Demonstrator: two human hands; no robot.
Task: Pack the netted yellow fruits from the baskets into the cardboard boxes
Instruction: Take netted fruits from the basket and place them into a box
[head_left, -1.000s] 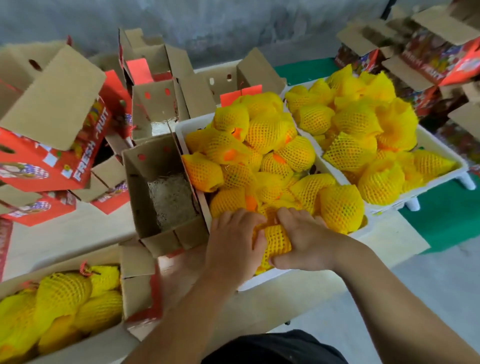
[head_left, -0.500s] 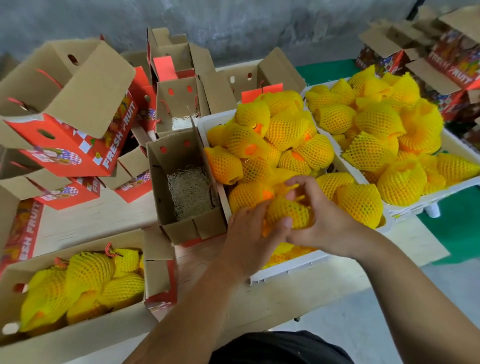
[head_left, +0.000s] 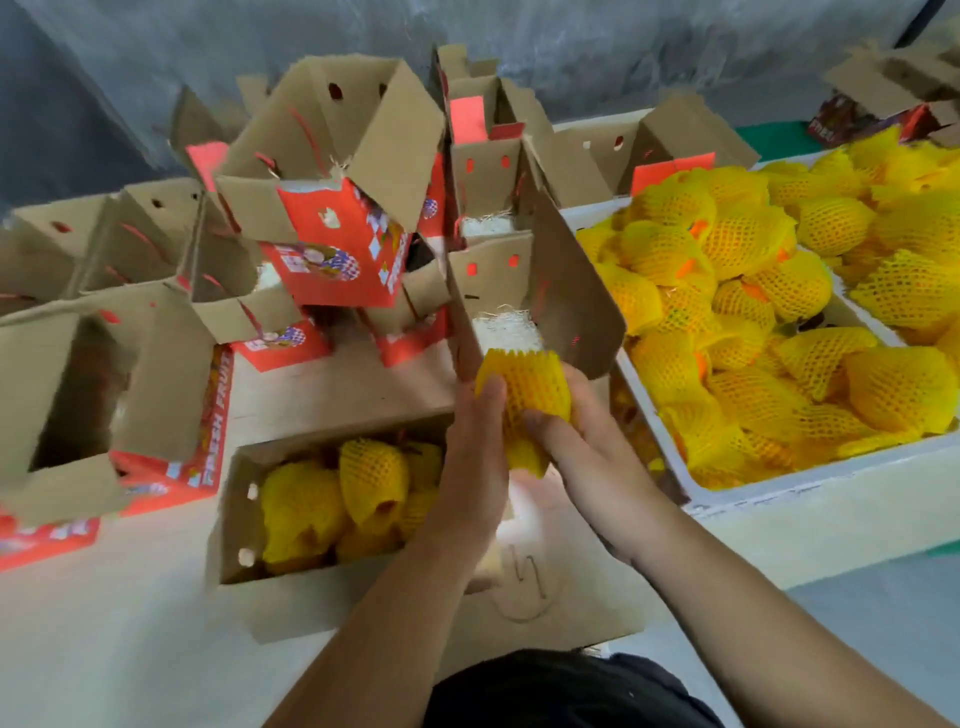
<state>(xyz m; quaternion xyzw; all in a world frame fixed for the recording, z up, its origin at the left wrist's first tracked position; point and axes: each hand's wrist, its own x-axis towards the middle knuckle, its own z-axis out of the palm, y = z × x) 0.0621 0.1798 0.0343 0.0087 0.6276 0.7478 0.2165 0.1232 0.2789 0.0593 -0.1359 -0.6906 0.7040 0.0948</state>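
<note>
Fruit (head_left: 524, 395) in yellow netting sits gripped between my left hand (head_left: 475, 467) and right hand (head_left: 587, 447). Below lies a part-filled box (head_left: 291, 597).

Pale table (head_left: 104, 623) under boxes (head_left: 332, 270), baskets (head_left: 779, 483)

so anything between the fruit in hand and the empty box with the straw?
Nothing visible. Both hands hold the netted fruit right at the near edge of the open box; its flaps stand open and only straw lies inside.
</note>
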